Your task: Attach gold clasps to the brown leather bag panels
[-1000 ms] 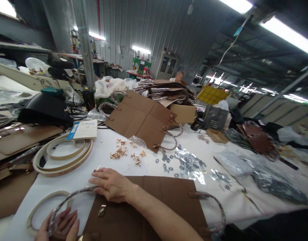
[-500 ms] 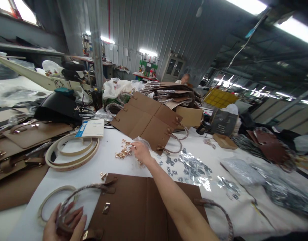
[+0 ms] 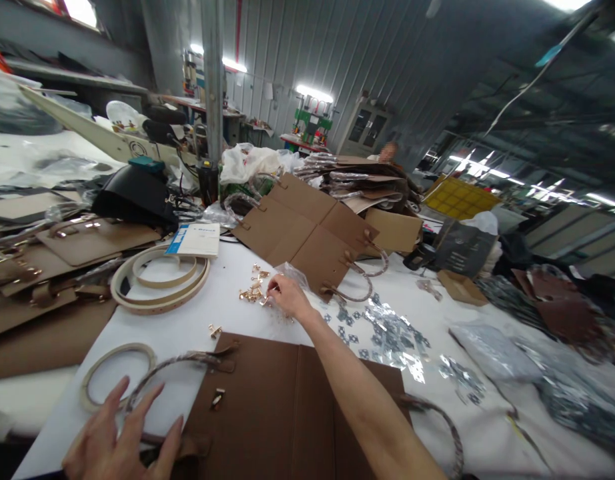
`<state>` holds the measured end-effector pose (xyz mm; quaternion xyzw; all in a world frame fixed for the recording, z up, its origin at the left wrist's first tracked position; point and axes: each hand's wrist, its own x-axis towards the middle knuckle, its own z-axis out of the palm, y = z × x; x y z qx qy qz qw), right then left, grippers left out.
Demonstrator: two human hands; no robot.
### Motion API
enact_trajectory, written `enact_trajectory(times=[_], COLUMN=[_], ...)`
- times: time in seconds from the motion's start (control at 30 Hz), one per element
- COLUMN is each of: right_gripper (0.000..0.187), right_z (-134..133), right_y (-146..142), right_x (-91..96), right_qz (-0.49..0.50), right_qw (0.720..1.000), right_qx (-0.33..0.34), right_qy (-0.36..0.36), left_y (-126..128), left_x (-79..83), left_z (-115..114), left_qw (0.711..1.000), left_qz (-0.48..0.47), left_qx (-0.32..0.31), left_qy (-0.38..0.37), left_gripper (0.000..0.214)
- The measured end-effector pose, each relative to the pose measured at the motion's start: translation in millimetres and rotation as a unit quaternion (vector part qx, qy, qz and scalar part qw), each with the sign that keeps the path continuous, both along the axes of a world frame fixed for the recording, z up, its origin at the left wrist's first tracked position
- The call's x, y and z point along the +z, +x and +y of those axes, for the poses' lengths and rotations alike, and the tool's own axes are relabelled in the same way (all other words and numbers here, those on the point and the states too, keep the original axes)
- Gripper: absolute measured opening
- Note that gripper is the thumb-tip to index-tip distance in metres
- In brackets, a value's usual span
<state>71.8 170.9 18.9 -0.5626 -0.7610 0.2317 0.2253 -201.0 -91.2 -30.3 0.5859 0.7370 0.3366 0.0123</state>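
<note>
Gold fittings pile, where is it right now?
In the head view, the gold fittings pile is slightly left of centre, on the white table, by the right hand's fingertips.

Brown rect. leather-like bag panel [image 3: 260, 420] front ctr on white flat table [image 3: 232, 267], R forearm [image 3: 355, 393] above it. Small gold metal clasps [image 3: 251, 294] behind panel, R hand [image 3: 288, 298] at their R edge. Flat silver metal plates [image 3: 390, 327] R of clasps. Coiled cream strip [image 3: 160, 303] L of clasps, white-blue rect. paper booklet [image 3: 198, 240] on its rear edge. L hand [image 3: 115, 443] front L, thin round cream ring [image 3: 118, 347] just behind. 2nd brown rect. bag panel [image 3: 307, 230] behind clasps.
</note>
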Motion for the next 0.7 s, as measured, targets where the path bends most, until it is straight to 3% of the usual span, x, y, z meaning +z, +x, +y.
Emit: enact_trajectory(times=[0.13, 0.23, 0.33, 0.43, 0.57, 0.7], right_gripper=[0.012, 0.027, 0.032, 0.030, 0.032, 0.019], right_z=[-29, -63, -96, -118, -128, -130], right_y=[8, 8, -1, -14, -22, -23], right_x=[14.1, 19.8, 15.0, -0.6, -21.4, -29.8], right_qz=[0.144, 0.315, 0.393, 0.413, 0.351, 0.242], right_qw=[0.989, 0.945, 0.906, 0.888, 0.907, 0.957], right_qx=[-0.015, -0.019, -0.013, 0.001, 0.036, 0.090], right_qy=[0.000, -0.083, -0.154, -0.200, -0.231, -0.132], left_y=[11, 10, 14, 26, 35, 30], left_x=[34.0, 46.5, 52.3, 59.8, 67.3, 66.3], left_z=[15, 40, 68, 92, 114, 133], left_qw=[0.994, 0.983, 0.971, 0.950, 0.918, 0.885], left_qz=[0.024, 0.029, 0.050, 0.094, 0.157, 0.157], left_qx=[-0.099, -0.182, -0.224, -0.248, -0.266, -0.338], left_qy=[0.036, 0.022, -0.060, -0.166, -0.250, -0.279], left_gripper=[0.039, 0.038, 0.040, 0.036, 0.022, 0.014])
